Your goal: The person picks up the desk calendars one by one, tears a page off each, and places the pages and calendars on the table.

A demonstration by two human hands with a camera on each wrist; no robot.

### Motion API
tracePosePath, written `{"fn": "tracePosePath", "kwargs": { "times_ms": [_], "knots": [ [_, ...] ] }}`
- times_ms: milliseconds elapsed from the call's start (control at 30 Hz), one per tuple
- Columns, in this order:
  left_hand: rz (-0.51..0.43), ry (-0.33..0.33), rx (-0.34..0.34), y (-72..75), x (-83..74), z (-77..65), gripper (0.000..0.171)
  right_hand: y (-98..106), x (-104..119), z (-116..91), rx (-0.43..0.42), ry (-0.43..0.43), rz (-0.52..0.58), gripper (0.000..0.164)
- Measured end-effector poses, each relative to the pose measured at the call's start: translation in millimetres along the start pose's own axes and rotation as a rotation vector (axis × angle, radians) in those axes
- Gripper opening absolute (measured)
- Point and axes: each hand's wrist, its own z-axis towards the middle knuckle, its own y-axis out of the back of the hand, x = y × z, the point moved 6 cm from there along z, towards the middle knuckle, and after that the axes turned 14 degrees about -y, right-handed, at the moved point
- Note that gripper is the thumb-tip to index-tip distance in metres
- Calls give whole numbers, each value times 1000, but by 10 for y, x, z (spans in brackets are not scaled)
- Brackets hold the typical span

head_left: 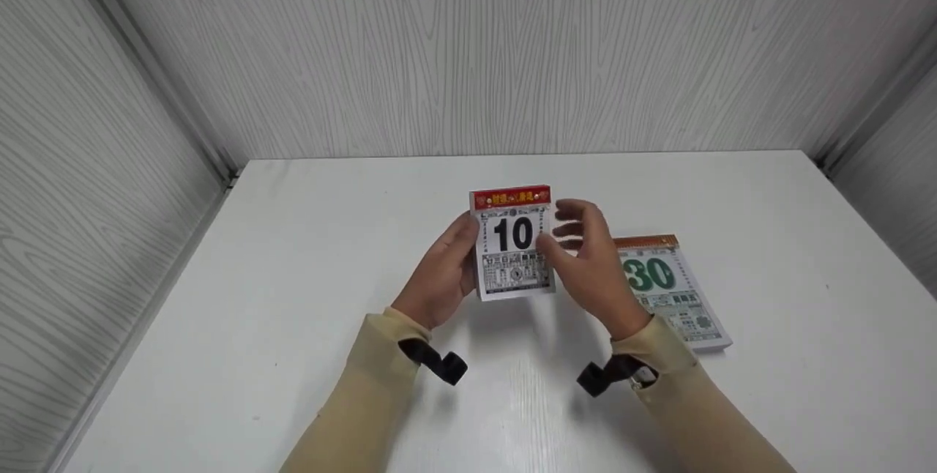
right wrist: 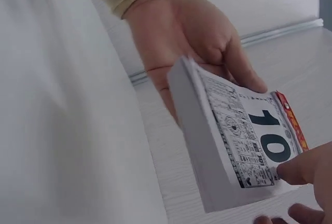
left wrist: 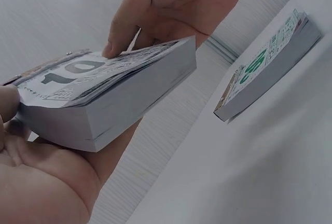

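Observation:
A thick tear-off calendar (head_left: 514, 242) with a red header and a large black "10" is held up over the white table. My left hand (head_left: 443, 268) grips it from the left side, thumb along the front edge and palm behind the block. The right hand (head_left: 596, 268) is at the opposite side, its thumb touching the page near the right edge below the number. Its other fingers spread loosely beside the block. In the left wrist view a thin sliver of paper (left wrist: 134, 39) stands up by the right thumb.
A second tear-off calendar (head_left: 684, 304), with an orange-brown header and a green "30", lies on the table (head_left: 219, 356) at right, partly behind my right hand and wrist. Wood-grain panels (head_left: 468, 48) enclose the table at the back and sides.

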Motion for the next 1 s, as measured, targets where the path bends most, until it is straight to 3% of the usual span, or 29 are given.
{"fn": "tracePosePath", "kwargs": {
  "times_ms": [100, 167, 367, 533, 1000],
  "knots": [
    [34, 7, -26, 25, 5, 3, 56, -13, 156, -94, -106, 229, -178, 46],
    [49, 17, -35, 33, 3, -1, 57, -57, 245, -165, -127, 371, -293, 37],
    [53, 31, -17, -4, -20, -12, 61, -313, 343, -345, 60, 609, -572, 23],
    [55, 21, -9, -11, -5, -18, 62, -404, 316, -389, 106, 677, -666, 28],
    [107, 31, -7, -17, 20, -35, 68, -441, 250, -376, 102, 672, -760, 40]
  ]
}}
